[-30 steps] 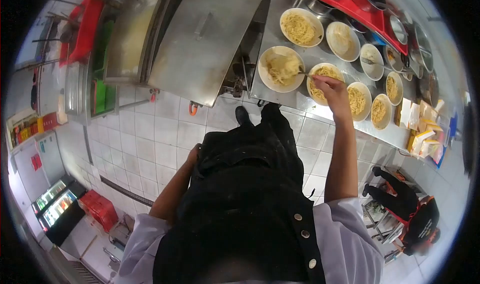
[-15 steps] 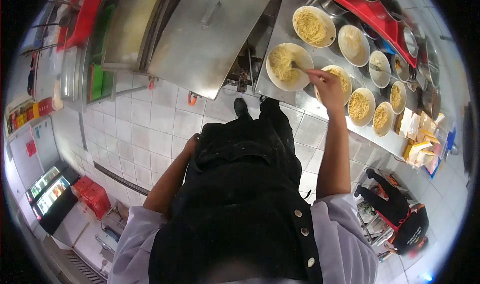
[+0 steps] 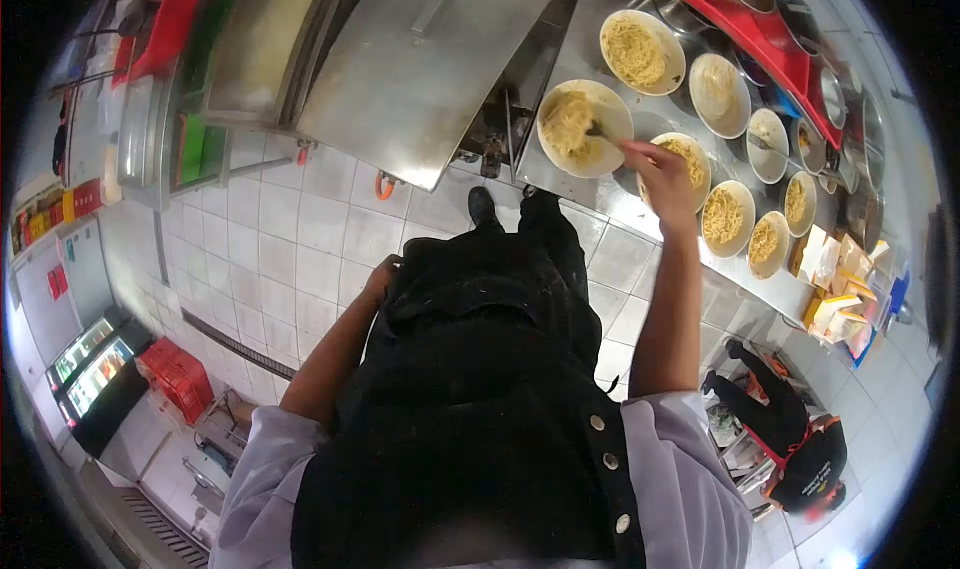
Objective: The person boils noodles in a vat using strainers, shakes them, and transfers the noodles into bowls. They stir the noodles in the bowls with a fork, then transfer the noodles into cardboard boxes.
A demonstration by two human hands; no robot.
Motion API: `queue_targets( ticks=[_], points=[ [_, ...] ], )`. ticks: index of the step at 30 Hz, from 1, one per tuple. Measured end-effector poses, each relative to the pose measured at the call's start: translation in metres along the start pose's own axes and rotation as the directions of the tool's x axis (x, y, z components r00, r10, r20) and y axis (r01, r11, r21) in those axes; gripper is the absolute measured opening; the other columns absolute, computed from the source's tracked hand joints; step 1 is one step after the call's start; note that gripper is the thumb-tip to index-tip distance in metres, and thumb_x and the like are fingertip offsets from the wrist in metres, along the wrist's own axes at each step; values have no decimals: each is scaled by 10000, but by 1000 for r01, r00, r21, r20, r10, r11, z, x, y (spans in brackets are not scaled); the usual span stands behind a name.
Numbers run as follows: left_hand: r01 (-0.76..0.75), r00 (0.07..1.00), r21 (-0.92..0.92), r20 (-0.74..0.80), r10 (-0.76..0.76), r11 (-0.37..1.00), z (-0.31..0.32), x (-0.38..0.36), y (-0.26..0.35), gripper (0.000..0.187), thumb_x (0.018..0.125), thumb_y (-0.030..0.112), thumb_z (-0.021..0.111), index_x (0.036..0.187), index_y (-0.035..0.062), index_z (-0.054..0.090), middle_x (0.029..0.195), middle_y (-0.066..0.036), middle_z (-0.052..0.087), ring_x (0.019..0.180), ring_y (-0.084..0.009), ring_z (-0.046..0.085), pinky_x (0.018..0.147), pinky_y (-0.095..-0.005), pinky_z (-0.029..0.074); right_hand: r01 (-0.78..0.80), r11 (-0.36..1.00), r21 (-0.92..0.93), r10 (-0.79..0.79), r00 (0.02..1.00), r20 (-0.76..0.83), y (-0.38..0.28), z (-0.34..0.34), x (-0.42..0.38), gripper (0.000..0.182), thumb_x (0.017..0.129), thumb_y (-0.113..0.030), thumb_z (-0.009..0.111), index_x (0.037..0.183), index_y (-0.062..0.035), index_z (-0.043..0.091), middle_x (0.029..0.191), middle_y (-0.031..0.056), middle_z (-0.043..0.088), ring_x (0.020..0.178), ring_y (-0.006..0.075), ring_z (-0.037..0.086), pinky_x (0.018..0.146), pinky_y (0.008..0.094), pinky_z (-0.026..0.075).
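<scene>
My right hand [image 3: 663, 174] is closed around the handle of a fork [image 3: 606, 135]. The fork's head reaches into a white bowl [image 3: 618, 156] near the counter's front edge, among pale noodles [image 3: 568, 129] bunched toward the far left side. Just beyond my wrist, partly covered by the hand, is another bowl of noodles [image 3: 683, 156]. My left hand [image 3: 382, 275] hangs low beside my black apron [image 3: 450, 299]; its fingers are mostly hidden against the cloth.
Several more noodle bowls [image 3: 727, 217] stand on the steel counter [image 3: 548, 176]. A red tray [image 3: 755, 34] lies behind them, with opened packets [image 3: 835, 269] at the right end. Left of the counter is a steel lid [image 3: 410, 79]. Another person [image 3: 800, 449] is at lower right.
The fork has shifted slightly within the bowl, and the noodles have been lifted and bunched higher. The view has shifted slightly. My left hand stays beside the apron.
</scene>
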State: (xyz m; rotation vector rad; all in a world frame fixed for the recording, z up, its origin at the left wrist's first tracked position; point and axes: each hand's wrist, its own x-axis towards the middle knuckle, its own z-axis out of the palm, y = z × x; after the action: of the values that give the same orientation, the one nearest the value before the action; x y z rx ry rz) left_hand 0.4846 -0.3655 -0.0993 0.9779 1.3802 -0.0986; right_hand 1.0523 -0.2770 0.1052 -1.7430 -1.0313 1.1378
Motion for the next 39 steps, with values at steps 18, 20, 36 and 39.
queue_targets(
  ticks=[18,20,36,39],
  points=[
    [40,999,103,4,-41,994,0,8,-6,538,821,308,731,1200,-22,540,970,-193,720,904,-271,701,784,-354,526,-31,966,-256,9,996,-85,-32,-22,-24,224,871,-207,692,1052,-97,763,893,72,732,776,164,674,711,285,511],
    [9,1000,168,-22,-5,986,-4,19,-40,516,829,303,725,1190,-18,543,958,-186,721,890,-262,699,774,-348,525,-43,874,-485,-31,989,-143,-51,-25,-37,207,860,-217,698,1028,-121,771,894,93,735,783,212,704,708,319,526],
    [8,999,-8,-49,-9,1000,6,12,-24,495,840,307,715,1171,-19,545,929,-213,715,876,-285,705,742,-370,536,-182,906,-383,157,983,-97,-64,-37,-29,227,857,-213,716,1048,-101,763,955,75,747,829,143,693,744,281,522],
    [-28,999,83,-36,31,996,9,-1,8,467,854,290,702,1179,-8,547,918,-214,715,880,-286,705,743,-368,535,-54,653,-756,-169,962,-215,-66,-19,-19,163,845,-258,681,965,-206,778,964,79,726,885,301,692,780,389,539]
  ],
)
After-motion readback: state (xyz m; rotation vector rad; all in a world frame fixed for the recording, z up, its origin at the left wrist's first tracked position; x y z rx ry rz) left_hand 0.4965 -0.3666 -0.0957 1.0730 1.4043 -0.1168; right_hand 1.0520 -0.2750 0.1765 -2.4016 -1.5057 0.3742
